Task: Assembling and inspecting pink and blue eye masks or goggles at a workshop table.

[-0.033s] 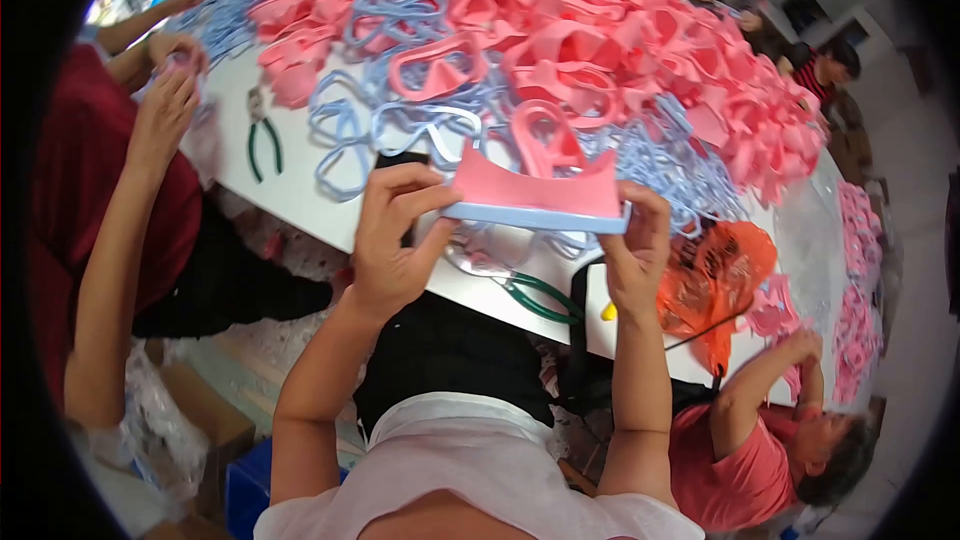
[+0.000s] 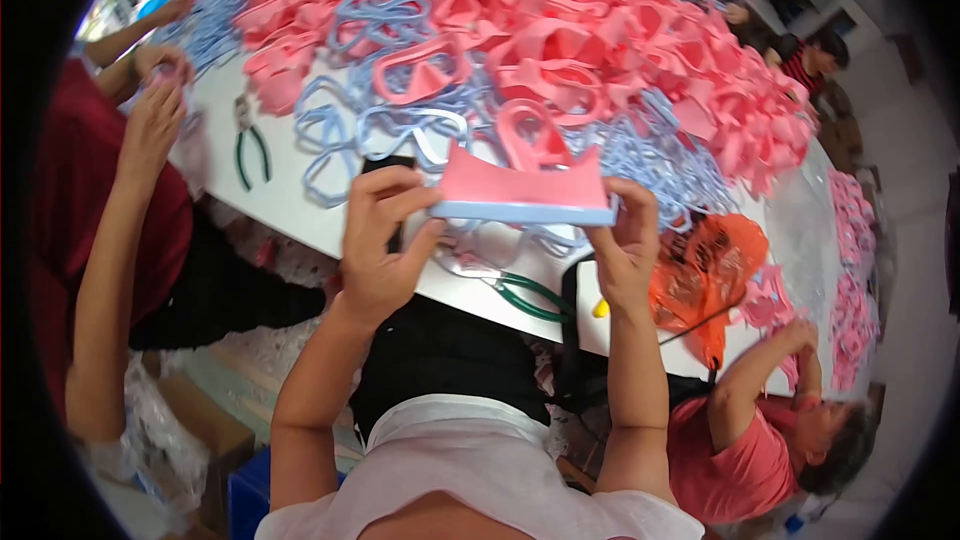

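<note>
Over the table's near edge I hold a pink goggle skirt with a light blue frame point(image 2: 525, 190) along its lower side. It is seen edge-on, its curved pink rim pointing away from me. My left hand point(image 2: 385, 235) pinches its left end between thumb and fingers. At the opposite end, my right hand point(image 2: 628, 240) grips the blue edge in the same way. Just beneath the piece, green-handled pliers point(image 2: 530, 295) lie on the table. Beyond it are a loose pink skirt point(image 2: 525, 135) and pale blue frames point(image 2: 375, 130).
A large heap of pink skirts point(image 2: 600, 40) covers the far part of the white table point(image 2: 270, 175). More green-handled pliers point(image 2: 250, 150) lie to the left. An orange plastic bag point(image 2: 715, 260) sits at the right. Co-workers sit on both sides and across the table.
The whole view has shifted slightly, with the table and my hands a little further left in the picture. Both hands keep the same hold on the goggle skirt.
</note>
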`<action>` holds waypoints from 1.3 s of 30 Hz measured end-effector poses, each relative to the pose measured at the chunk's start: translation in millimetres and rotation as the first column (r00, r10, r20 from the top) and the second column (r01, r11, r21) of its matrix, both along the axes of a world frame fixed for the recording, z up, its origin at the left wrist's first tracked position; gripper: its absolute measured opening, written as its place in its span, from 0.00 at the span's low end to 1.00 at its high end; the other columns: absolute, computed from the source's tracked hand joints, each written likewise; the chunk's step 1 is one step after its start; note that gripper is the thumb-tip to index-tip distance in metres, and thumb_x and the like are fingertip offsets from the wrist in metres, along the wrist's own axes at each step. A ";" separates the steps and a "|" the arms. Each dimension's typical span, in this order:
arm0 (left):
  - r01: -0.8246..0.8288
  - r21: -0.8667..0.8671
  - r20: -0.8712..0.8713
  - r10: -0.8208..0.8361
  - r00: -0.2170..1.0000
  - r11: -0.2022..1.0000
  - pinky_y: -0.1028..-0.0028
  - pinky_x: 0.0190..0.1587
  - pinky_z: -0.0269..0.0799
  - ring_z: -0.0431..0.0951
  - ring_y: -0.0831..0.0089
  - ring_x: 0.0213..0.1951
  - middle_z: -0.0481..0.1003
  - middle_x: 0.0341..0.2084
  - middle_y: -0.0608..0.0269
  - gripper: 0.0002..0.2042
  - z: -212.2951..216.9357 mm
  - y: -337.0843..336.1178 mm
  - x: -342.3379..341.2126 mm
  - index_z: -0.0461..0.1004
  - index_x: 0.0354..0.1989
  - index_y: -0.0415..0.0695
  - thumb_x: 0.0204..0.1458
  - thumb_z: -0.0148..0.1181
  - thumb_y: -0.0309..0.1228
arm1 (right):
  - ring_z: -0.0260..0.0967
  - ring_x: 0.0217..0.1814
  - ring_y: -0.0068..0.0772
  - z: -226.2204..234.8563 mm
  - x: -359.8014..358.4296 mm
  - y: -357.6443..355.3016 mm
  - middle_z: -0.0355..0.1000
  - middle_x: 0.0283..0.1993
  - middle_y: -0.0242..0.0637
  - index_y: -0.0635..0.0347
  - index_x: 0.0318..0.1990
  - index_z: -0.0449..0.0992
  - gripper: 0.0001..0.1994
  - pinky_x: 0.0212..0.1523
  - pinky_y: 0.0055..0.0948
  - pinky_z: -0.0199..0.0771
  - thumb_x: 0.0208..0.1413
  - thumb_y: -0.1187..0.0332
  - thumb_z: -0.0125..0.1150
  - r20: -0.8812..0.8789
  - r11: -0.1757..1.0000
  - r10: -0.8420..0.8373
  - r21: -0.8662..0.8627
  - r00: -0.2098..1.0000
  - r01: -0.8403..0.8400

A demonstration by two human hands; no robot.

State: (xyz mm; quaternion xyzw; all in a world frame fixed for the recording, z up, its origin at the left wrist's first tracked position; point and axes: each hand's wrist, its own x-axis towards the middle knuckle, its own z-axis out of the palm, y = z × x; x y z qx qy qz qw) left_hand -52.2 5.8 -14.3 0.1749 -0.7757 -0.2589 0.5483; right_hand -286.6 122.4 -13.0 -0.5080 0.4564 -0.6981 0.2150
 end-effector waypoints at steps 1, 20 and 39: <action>-0.080 -0.028 0.021 0.081 0.997 0.996 0.69 0.49 0.68 0.72 0.62 0.46 0.70 0.45 0.54 0.19 -1.0 1.3 1.3 0.74 0.47 0.40 0.43 0.67 0.18 | 0.65 0.54 0.28 5.6 0.6 1.5 0.66 0.51 0.35 0.62 0.55 0.66 0.21 0.56 0.26 0.64 0.54 0.83 0.62 0.211 0.994 0.092 0.041 0.973 -0.103; 0.089 0.214 0.044 -0.101 0.994 0.973 0.74 0.36 0.74 0.79 0.66 0.32 0.78 0.32 0.56 0.12 4.7 35.2 50.7 0.77 0.42 0.37 0.47 0.61 0.16 | 0.70 0.50 0.55 31.4 -219.3 24.1 0.70 0.47 0.48 0.60 0.49 0.70 0.18 0.46 0.47 0.73 0.52 0.66 0.66 -0.987 0.254 -0.115 -0.135 -0.109 0.958; -0.101 -0.504 -0.413 -0.137 0.900 0.858 0.78 0.22 0.68 0.71 0.76 0.20 0.71 0.24 0.72 0.12 110.2 22.3 32.2 0.81 0.37 0.52 0.41 0.67 0.27 | 0.68 0.54 0.36 148.1 55.6 -8.9 0.66 0.55 0.44 0.67 0.54 0.68 0.15 0.49 0.32 0.72 0.60 0.78 0.49 -0.742 0.798 -0.495 -0.594 0.452 -0.101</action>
